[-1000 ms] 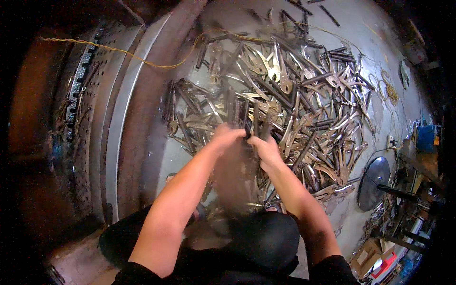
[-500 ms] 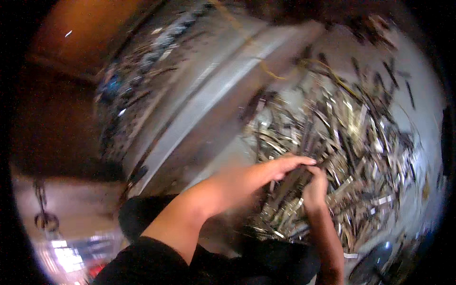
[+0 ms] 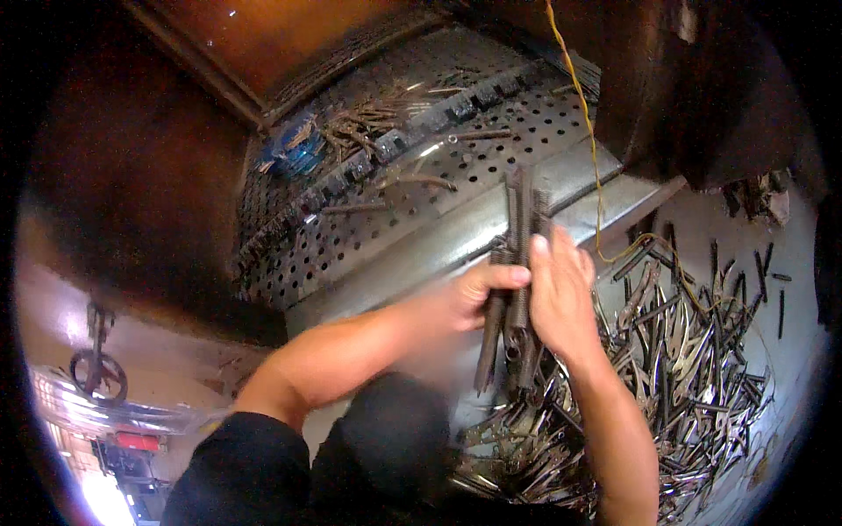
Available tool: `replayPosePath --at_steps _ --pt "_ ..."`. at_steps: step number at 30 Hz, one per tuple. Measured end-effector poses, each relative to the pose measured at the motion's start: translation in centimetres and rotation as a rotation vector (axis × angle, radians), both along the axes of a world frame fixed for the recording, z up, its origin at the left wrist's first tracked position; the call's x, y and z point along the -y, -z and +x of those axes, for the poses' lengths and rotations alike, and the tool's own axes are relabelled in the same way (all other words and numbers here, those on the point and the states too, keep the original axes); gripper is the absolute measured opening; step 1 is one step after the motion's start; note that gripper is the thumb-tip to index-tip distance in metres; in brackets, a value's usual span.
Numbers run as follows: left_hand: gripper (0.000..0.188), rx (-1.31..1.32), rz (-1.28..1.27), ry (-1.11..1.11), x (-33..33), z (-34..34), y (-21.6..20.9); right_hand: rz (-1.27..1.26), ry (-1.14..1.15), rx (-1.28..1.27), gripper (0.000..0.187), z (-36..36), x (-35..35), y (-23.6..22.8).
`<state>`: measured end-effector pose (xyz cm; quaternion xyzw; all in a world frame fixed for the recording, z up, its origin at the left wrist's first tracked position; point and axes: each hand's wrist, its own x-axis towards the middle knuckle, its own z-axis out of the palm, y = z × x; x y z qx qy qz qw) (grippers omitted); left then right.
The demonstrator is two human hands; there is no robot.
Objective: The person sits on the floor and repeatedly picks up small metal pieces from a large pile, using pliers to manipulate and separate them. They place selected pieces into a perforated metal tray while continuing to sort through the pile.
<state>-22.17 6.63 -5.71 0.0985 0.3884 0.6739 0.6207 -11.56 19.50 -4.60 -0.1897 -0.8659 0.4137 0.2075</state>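
Note:
A bundle of long, dark, ribbed metal rods [image 3: 519, 210], resembling coil springs, stands between my hands just in front of a metal ledge. My left hand [image 3: 481, 291] grips it from the left, thumb laid across the front. From the right, my right hand [image 3: 561, 294] presses against the bundle with its fingers close together. Several rods hang below my hands, their lower ends uneven. Beneath and to the right lies a big heap of metal pieces [image 3: 631, 403], some dark ribbed rods, some shiny and curved like plier halves.
Beyond the ledge [image 3: 412, 250] is a perforated metal surface [image 3: 491, 167] with a toothed strip [image 3: 421, 131], loose brown sticks and a blue object [image 3: 298, 153]. A yellow cord [image 3: 583, 105] hangs down to the heap. A small wheel [image 3: 98, 377] is at the left.
My hands have risen from the heap toward the ledge with the bundle between them. The view has turned, showing more of the perforated surface.

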Motion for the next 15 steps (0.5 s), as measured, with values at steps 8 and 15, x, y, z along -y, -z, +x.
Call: replayPosePath --at_steps 8,15 --pt "0.050 -0.013 -0.039 -0.430 -1.3 -13.6 -1.3 -1.299 -0.355 -0.062 0.083 -14.6 -1.3 -4.1" --pt "0.041 -0.429 0.125 -0.610 -3.1 -33.7 -1.0 -1.319 -0.306 -0.217 0.071 -12.0 -2.6 1.1"
